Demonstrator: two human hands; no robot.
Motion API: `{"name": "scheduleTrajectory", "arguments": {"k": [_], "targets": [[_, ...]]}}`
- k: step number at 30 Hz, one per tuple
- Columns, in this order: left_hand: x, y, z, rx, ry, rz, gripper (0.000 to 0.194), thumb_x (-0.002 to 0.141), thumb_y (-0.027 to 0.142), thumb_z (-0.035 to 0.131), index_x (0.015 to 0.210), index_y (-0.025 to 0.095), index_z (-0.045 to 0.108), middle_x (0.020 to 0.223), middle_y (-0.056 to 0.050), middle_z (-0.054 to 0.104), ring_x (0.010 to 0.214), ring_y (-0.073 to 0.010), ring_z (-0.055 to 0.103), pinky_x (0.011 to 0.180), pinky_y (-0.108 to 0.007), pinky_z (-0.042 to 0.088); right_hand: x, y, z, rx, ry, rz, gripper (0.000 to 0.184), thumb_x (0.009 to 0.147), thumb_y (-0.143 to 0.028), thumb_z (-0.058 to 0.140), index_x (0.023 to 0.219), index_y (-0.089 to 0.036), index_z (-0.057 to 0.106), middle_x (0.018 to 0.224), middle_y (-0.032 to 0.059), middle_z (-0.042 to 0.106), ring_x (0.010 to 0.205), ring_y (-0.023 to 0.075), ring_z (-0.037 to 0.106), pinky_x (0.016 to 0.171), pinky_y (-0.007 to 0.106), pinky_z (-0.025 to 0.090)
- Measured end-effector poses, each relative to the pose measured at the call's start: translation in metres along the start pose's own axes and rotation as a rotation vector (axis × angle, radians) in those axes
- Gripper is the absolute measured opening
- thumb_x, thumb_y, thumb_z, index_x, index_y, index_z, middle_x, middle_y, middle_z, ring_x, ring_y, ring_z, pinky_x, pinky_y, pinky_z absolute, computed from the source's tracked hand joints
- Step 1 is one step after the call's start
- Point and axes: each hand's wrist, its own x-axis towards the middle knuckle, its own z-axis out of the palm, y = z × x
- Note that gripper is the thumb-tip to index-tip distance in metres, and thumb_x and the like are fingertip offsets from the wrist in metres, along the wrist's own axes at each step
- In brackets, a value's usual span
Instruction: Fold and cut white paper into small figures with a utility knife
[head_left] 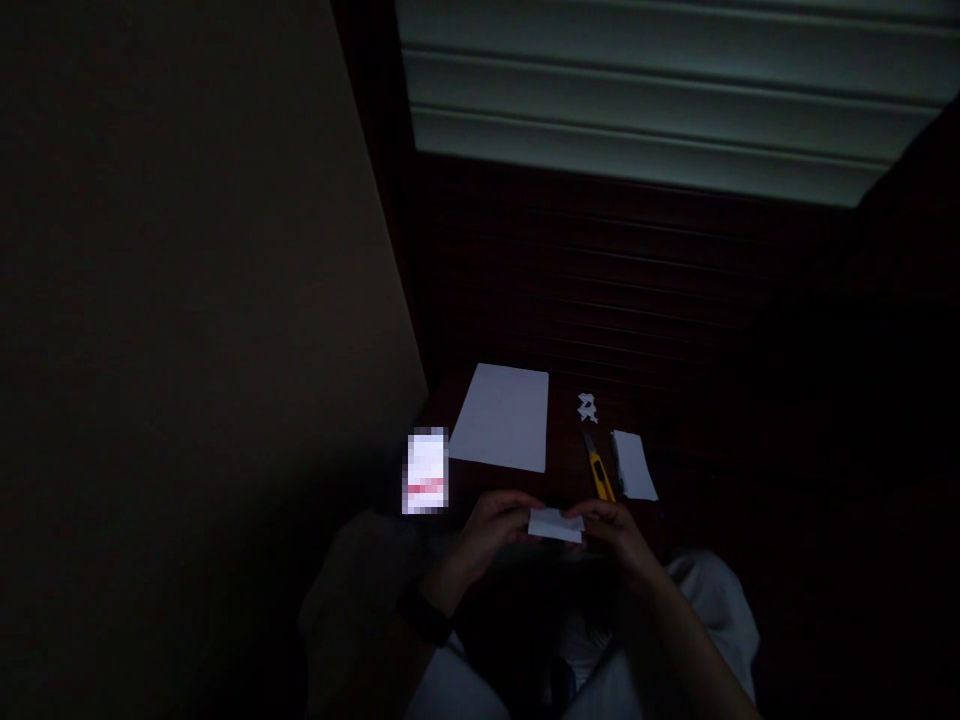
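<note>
A small folded piece of white paper (553, 525) is held between my two hands, close to the near edge of the dark table. My left hand (495, 520) pinches its left end, and my right hand (611, 525) grips the right end with the thumb side near the upper corner. Just beyond my right hand lies a yellow utility knife (598, 472), its blade end pointing away from me. A large white sheet (502, 415) lies flat farther off, ahead of my left hand. The dim light hides the fingers under the paper.
Small torn paper scraps (587, 408) sit behind the knife. To its right is a stack of white paper pieces (635, 465). A lit, blurred-out rectangle (426, 472) glows at the left. A wall (225, 250) rises on the left, with slatted panels (637, 90) behind the table.
</note>
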Motion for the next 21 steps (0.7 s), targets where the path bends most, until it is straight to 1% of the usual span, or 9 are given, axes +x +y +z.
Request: {"name": "scheduleTrajectory", "arguments": {"k": [3,6,8,10,13,15,16,18,21], "targets": [[-0.001,0.002,0.003,-0.057,0.015,-0.041,0.029,0.074,0.036,0.06,0.088,0.011,0.066,0.089,-0.011,0.067,0.081,-0.0244,0.064,0.067,-0.036,0.053,-0.001,-0.004,0.002,-0.043,0.017,-0.035,0.024,0.066,-0.033,0.064,0.079,-0.014,0.07,0.062,0.0041,0.064,0.055,0.0168,0.058,0.053,0.028,0.048],[0.002,0.0,0.004,-0.007,0.03,-0.022,0.03,0.068,0.036,0.067,0.085,0.011,0.066,0.087,-0.01,0.067,0.078,-0.0228,0.064,0.066,-0.035,0.054,-0.002,-0.008,0.007,-0.085,0.039,-0.051,0.025,0.07,-0.038,0.062,0.077,-0.014,0.068,0.062,0.0035,0.063,0.056,0.0176,0.059,0.052,0.028,0.047],[0.005,-0.004,0.004,0.04,0.059,0.012,0.032,0.062,0.032,0.074,0.083,0.01,0.065,0.084,-0.009,0.067,0.076,-0.0212,0.064,0.066,-0.034,0.055,-0.002,-0.008,0.01,-0.123,0.056,-0.076,0.025,0.069,-0.038,0.065,0.082,-0.016,0.066,0.059,0.0008,0.061,0.053,0.0161,0.058,0.05,0.025,0.045],[0.007,-0.008,0.003,0.041,0.08,0.047,0.033,0.06,0.03,0.076,0.084,0.01,0.064,0.084,-0.009,0.067,0.076,-0.0208,0.064,0.067,-0.034,0.055,-0.001,-0.006,0.012,-0.155,0.069,-0.1,0.032,0.066,-0.035,0.071,0.091,-0.018,0.062,0.056,-0.0028,0.059,0.05,0.0148,0.058,0.049,0.023,0.043],[0.009,-0.01,0.003,0.008,0.078,0.072,0.038,0.064,0.03,0.074,0.094,0.01,0.061,0.087,-0.01,0.067,0.079,-0.0217,0.065,0.07,-0.036,0.055,0.001,0.0,0.013,-0.183,0.102,-0.104,0.043,0.063,-0.034,0.074,0.1,-0.018,0.058,0.051,-0.0055,0.055,0.047,0.0134,0.056,0.046,0.021,0.04],[0.009,-0.01,0.003,0.008,0.057,0.046,0.048,0.064,0.03,0.074,0.105,0.012,0.057,0.085,-0.009,0.068,0.075,-0.0216,0.066,0.068,-0.037,0.055,0.003,0.003,0.013,-0.191,0.126,-0.111,0.043,0.063,-0.036,0.074,0.098,-0.017,0.058,0.05,-0.0057,0.055,0.046,0.0134,0.056,0.046,0.022,0.039],[0.009,-0.01,0.003,0.019,0.046,0.026,0.05,0.064,0.03,0.074,0.107,0.012,0.056,0.082,-0.009,0.068,0.072,-0.0215,0.066,0.067,-0.037,0.055,0.003,0.004,0.012,-0.196,0.136,-0.119,0.043,0.063,-0.037,0.074,0.097,-0.017,0.058,0.05,-0.0056,0.054,0.046,0.0135,0.056,0.046,0.022,0.039],[0.009,-0.01,0.004,0.045,0.041,-0.004,0.047,0.063,0.032,0.075,0.101,0.01,0.058,0.08,-0.01,0.068,0.067,-0.0213,0.067,0.062,-0.034,0.055,0.004,0.005,0.011,-0.211,0.146,-0.132,0.042,0.063,-0.038,0.073,0.096,-0.017,0.059,0.051,-0.0049,0.055,0.047,0.0137,0.056,0.047,0.022,0.04],[0.011,-0.013,0.005,0.064,0.069,0.012,0.041,0.064,0.034,0.073,0.093,0.009,0.061,0.078,-0.011,0.068,0.062,-0.0201,0.066,0.057,-0.03,0.053,0.004,0.004,0.011,-0.264,0.118,-0.119,0.04,0.063,-0.038,0.073,0.093,-0.016,0.06,0.053,-0.0035,0.057,0.047,0.0131,0.055,0.046,0.022,0.038]]}}
